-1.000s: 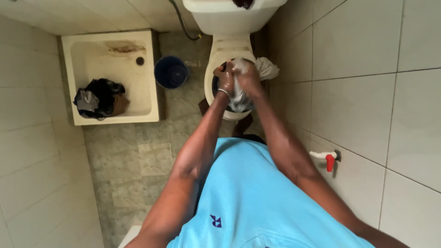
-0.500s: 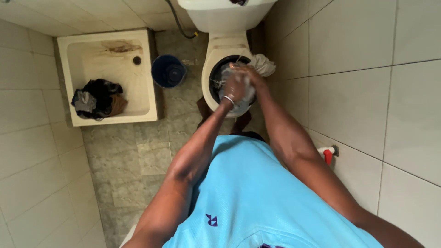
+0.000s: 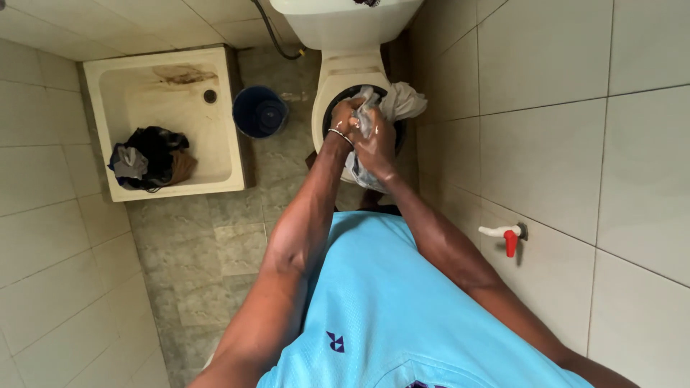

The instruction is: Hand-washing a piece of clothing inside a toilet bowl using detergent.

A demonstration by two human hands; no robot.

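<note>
The pale grey-white cloth point(image 3: 374, 122) is bunched between both hands directly above the dark basin point(image 3: 399, 134) that sits on the toilet point(image 3: 345, 72), with one loose end draped over the basin's far right rim toward the tiled wall point(image 3: 546, 144). The left hand point(image 3: 345, 115), a thin bangle point(image 3: 339, 136) at its wrist, is closed in a fist on the upper part of the wad; the right hand point(image 3: 375, 144) is clamped on the part just below it, knuckles glistening wet. So each grip is tight on the cloth, and the two hands touch.

The work in hand looks like scrubbing or wringing the cloth, though the fabric hides the fingers too well to say which. To do it well, I would judge that the hands should stay low and centred over the basin so that drips and suds fall inside it and not on the toilet or the stone-patterned floor point(image 3: 215, 251). Working the fabric in short sections, shifting the hold along its length, would reach the trailing end that now hangs outside the rim.

Left of the toilet stands a small blue bucket point(image 3: 260, 112) on the floor, and beyond it a square cream wash tray point(image 3: 223, 115) with a heap of dark clothes point(image 3: 151, 158) in its near corner. A white tap with a red handle point(image 3: 507, 236) juts from the wall at the person's right.
</note>
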